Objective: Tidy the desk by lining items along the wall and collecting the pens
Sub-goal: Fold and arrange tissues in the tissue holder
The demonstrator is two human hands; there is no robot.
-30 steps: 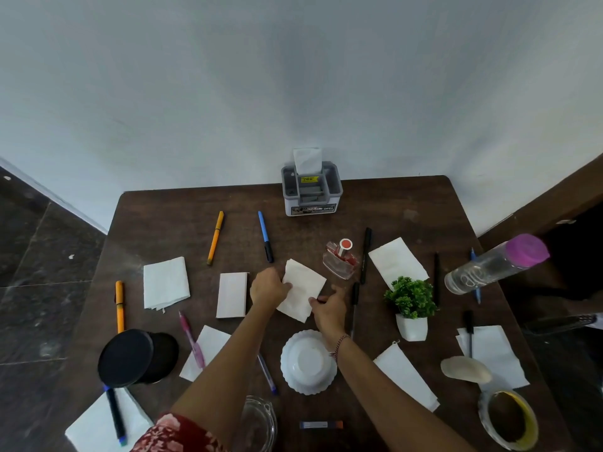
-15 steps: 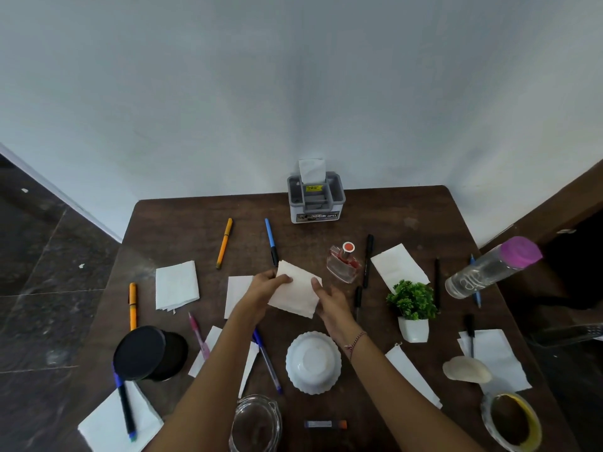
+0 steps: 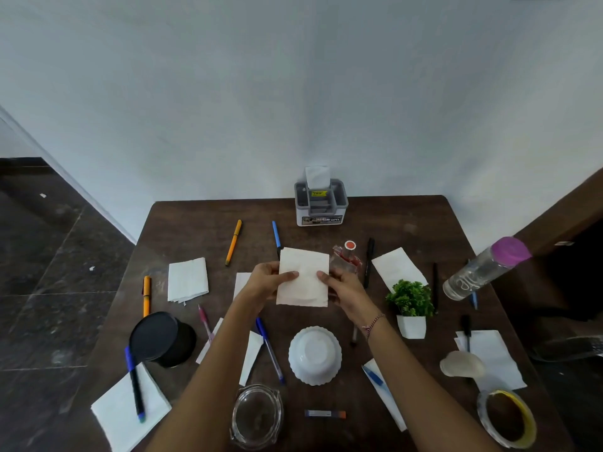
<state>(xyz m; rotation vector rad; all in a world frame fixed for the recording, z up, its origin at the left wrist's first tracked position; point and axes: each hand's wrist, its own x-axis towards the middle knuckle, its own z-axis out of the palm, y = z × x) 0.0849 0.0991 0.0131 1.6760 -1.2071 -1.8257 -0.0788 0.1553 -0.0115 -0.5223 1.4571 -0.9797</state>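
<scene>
Pens lie loose all over the desk [image 3: 195, 216]: on the near side a blue pen [image 3: 270, 350] lies just left of the upturned white bowl [image 3: 315, 355], and a dark marker [image 3: 134, 386] rests on a white sheet at the near left corner. Farther in, over the middle of the desk, both hands hold one white napkin [image 3: 303, 277] lifted off the wood. The left hand [image 3: 266, 282] pinches its left edge with the thumb on top, and the right hand [image 3: 342, 285] pinches its right edge in the same way. Beyond it, an orange pen [image 3: 233, 242] lies on the far half. At the far edge, close to the wall [image 3: 293, 109], stands a grey organiser [image 3: 321, 203] with a white sheet upright in its back slot. I judge that the step in hand is gathering the napkins, not yet the pens. The next move probably calls for carrying this napkin to the organiser and sliding it in beside that sheet. The thin paper may bend, so it needs a straight hold, and it should pass clear of the small red-capped bottle [image 3: 347, 259] just right of it.
</scene>
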